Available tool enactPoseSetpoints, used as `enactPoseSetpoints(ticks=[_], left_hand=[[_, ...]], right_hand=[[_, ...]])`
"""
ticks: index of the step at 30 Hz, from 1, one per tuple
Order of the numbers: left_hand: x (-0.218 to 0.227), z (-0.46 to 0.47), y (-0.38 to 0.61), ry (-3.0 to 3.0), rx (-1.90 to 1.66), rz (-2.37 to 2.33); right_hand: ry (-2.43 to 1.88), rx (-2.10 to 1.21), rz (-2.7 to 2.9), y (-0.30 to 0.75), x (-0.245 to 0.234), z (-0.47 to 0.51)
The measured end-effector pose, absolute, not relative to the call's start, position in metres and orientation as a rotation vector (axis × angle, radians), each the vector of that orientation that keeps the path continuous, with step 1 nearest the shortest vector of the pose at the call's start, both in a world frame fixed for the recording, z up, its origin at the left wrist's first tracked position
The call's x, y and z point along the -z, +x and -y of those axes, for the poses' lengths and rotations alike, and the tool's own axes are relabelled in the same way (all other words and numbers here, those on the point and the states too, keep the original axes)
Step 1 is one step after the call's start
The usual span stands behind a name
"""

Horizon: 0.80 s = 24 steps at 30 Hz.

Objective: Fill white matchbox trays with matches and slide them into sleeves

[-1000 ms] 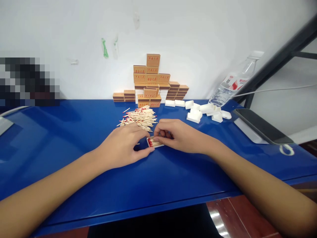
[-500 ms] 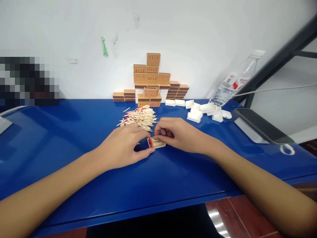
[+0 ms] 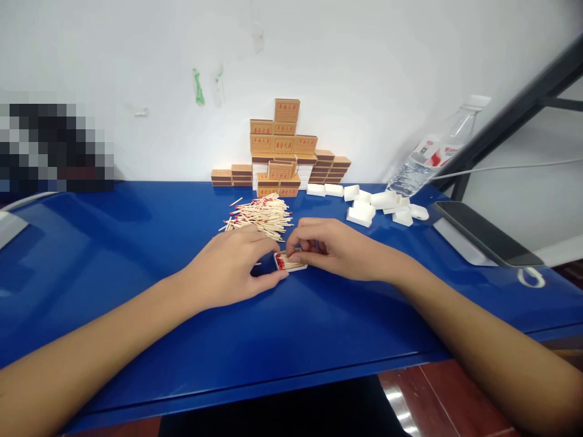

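A small white matchbox tray [image 3: 299, 269] lies on the blue table, filled with red-headed matches [image 3: 285, 261], heads toward the left. My left hand [image 3: 237, 262] holds the tray's left end between thumb and forefinger, the other fingers reaching over the near edge of a loose match pile [image 3: 264, 213]. From the right, my right hand [image 3: 325, 246] is closed in a pinch over the tray, thumb on the matches and fingers curled at the far side. Its fingertips partly cover the tray's right half.
Printed matchboxes [image 3: 284, 144] stand stacked against the wall. White trays [image 3: 361, 212] lie loose at the back right, near a leaning water bottle [image 3: 423, 152]. A phone [image 3: 487, 233] rests on a white object at the right. The table's front edge [image 3: 255, 388] runs close to me.
The whole view has shifted slightly, so everything sits a little further right. Both hands keep nearly the same pose at the tray, with small shifts of the right fingers over the matches.
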State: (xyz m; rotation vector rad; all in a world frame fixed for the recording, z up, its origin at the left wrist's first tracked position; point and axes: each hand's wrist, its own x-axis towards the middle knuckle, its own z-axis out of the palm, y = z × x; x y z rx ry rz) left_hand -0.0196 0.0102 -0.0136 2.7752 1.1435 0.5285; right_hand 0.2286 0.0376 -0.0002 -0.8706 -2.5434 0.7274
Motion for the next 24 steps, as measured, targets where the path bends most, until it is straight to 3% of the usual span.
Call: enactPoseSetpoints(ticks=[15, 21, 24], left_hand=[[0.011, -0.009, -0.019, 2.771, -0.519, -1.133], [0.008, -0.003, -0.015, 2.783, -0.48, -0.989], [0.009, -0.002, -0.014, 2.773, -0.459, -0.997]], right_hand=[[-0.88, -0.737, 2.465, 0.228, -0.001, -0.039], [-1.089, -0.369, 2.338, 0.241, 0.019, -0.072], [-1.105, -0.351, 2.31, 0.238, 0.029, -0.084]])
